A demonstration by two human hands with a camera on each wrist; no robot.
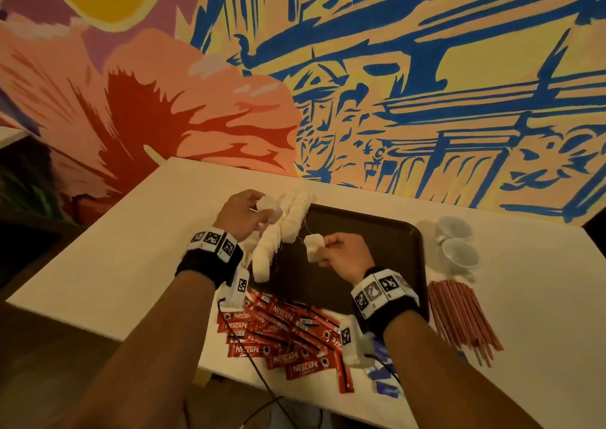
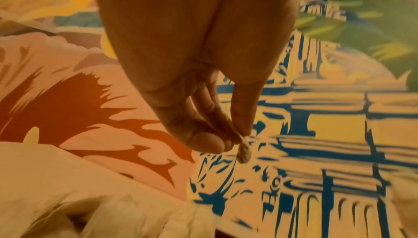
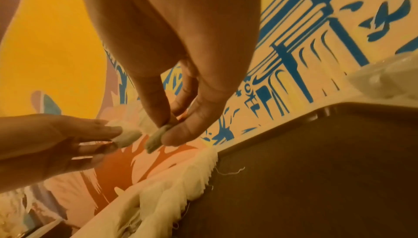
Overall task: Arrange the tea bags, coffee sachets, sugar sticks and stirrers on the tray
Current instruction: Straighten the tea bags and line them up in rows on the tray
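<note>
A dark brown tray [image 1: 387, 231] lies on the white table. Rows of white tea bags [image 1: 278, 235] overlap along its left edge. My left hand [image 1: 244, 213] hovers over the far end of those rows and pinches one tea bag [image 1: 267, 206], which shows edge-on in the left wrist view as tea bag [image 2: 243, 151]. My right hand [image 1: 341, 253] is above the tray's middle and pinches another tea bag [image 1: 313, 248], seen in the right wrist view between thumb and fingers as tea bag [image 3: 156, 137]. Red coffee sachets [image 1: 282, 333] are piled at the tray's near edge. Red stirrers [image 1: 459, 314] lie to its right.
Two white cups [image 1: 457, 241] stand right of the tray. Blue sachets [image 1: 383, 373] lie near the table's front edge under my right wrist. A painted mural wall [image 1: 393, 84] rises directly behind the table. A black cable [image 1: 259, 376] hangs off the front edge.
</note>
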